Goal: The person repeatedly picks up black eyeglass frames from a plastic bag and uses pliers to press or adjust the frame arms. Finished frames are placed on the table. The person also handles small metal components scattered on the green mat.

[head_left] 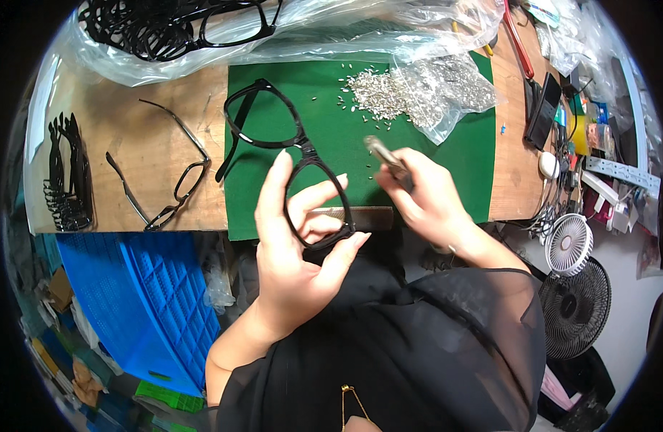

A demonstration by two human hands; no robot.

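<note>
Grips black eyeglass frame point(308, 150) in left hand point(292, 281), metal tool point(382, 155) in right hand point(430, 196).
Clamps left hand around the frame's near rim, over a green mat point(252, 212); pinches the tool, too blurred to name exactly, just right of the frame. Has black glasses point(204, 160) lying left on the wooden tabletop point(108, 137), a heap of silvery bits point(380, 95) beside a clear plastic bag point(454, 93) beyond, and tangled black frames point(144, 29) farthest.

Blurry metal tool point(382, 153), partly hidden by right fingers point(416, 165)
</note>
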